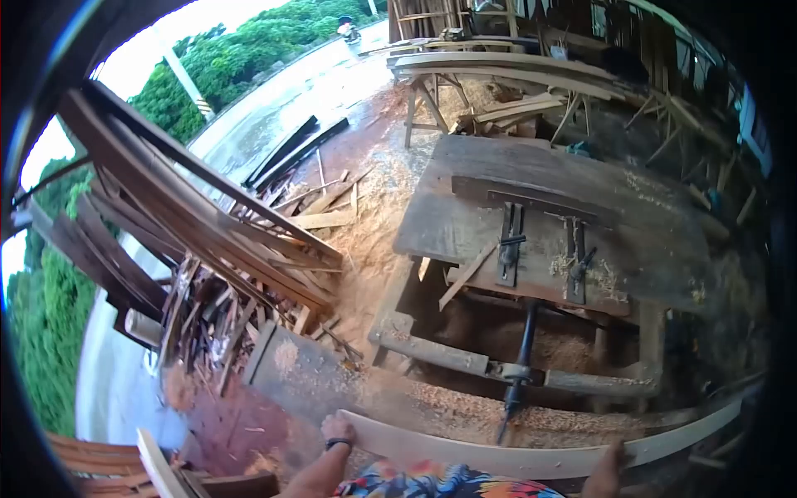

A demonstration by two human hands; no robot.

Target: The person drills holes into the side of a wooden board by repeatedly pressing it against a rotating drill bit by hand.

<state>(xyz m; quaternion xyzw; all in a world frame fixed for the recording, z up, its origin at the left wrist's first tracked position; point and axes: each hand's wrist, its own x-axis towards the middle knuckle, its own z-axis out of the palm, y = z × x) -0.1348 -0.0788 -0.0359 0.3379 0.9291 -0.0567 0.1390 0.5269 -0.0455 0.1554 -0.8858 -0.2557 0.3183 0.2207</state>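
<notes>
A long pale wooden board [498,455] lies across the near side, just in front of my body. My left hand [338,427], with a dark band at the wrist, is closed on the board's left end. Further right, my right hand [610,466] grips the same board near its lower edge, its fingers partly blurred. Beyond the board stands a dark wooden machine table [448,199] with two slotted metal brackets [510,245] bolted on top. A dark metal shaft [525,344] runs from under the tabletop toward me.
Long planks [191,207] lean together at the left above a heap of offcuts [216,324]. Sawdust [378,224] covers the ground beside the table. Behind it, trestles [427,108] carry more long boards [515,65]. A wet road [282,100] runs past at the upper left.
</notes>
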